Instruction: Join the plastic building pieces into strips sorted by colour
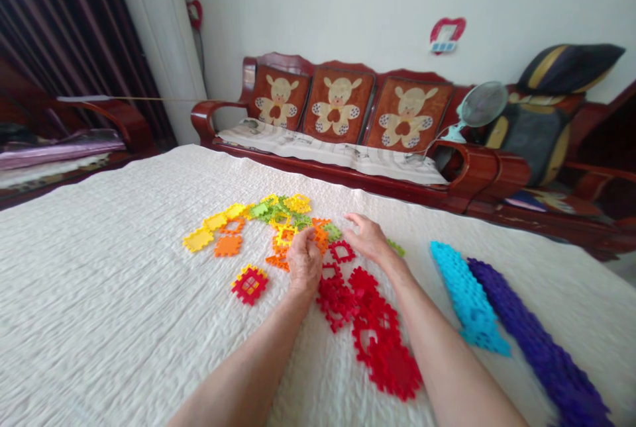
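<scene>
My left hand (304, 260) is closed over the orange interlocking plastic squares (279, 247), its fingers curled. Whatever is inside its grip is hidden. To its right, my right hand (368, 236) reaches out with fingers extended and apart, holding nothing, above the red squares (377, 321). Behind the left hand lie green squares (278, 210) and yellow squares (199, 239), partly overlapping. A lone orange square (228, 245) rests left of the pile. Nearer me, a red square (250, 284) sits on a yellow one.
On the right, a long stack of light blue squares (470, 298) lies beside a long purple stack (539, 341). All rest on a white quilted cover (124, 268). Beyond its far edge stand a wooden sofa (348, 172) with bear cushions and a small fan (481, 104).
</scene>
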The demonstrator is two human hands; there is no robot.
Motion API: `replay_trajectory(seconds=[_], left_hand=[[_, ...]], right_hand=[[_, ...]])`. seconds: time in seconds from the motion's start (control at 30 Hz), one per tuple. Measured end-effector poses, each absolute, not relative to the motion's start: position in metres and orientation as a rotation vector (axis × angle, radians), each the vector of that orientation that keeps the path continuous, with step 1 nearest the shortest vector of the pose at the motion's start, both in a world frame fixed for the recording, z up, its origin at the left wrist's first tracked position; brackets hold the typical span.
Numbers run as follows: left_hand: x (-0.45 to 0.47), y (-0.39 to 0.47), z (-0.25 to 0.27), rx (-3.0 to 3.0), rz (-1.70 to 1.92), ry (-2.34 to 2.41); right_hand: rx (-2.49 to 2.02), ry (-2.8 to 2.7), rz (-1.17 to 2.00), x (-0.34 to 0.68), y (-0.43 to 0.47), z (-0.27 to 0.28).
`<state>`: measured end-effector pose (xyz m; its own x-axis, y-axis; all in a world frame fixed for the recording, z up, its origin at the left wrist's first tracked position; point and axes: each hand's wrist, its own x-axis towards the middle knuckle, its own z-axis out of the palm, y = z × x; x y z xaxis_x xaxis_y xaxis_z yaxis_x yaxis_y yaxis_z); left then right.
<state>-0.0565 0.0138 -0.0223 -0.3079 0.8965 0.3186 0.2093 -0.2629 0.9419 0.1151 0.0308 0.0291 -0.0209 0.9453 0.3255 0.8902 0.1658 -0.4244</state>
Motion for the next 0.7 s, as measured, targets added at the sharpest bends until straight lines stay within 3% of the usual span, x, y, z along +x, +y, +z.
replay_trajectory(seconds=[0.3, 0.7], left_hand=[[-0.057, 0.011, -0.012, 1.401, 1.598, 1.455], [-0.053, 0.011, -0.015, 1.375, 1.582, 1.451]], right_hand=[[-1.611, -1.879, 0.052, 0.085, 0.034, -0.006], [-1.758, -1.483, 0.321, 0.135, 0.035, 0.03]])
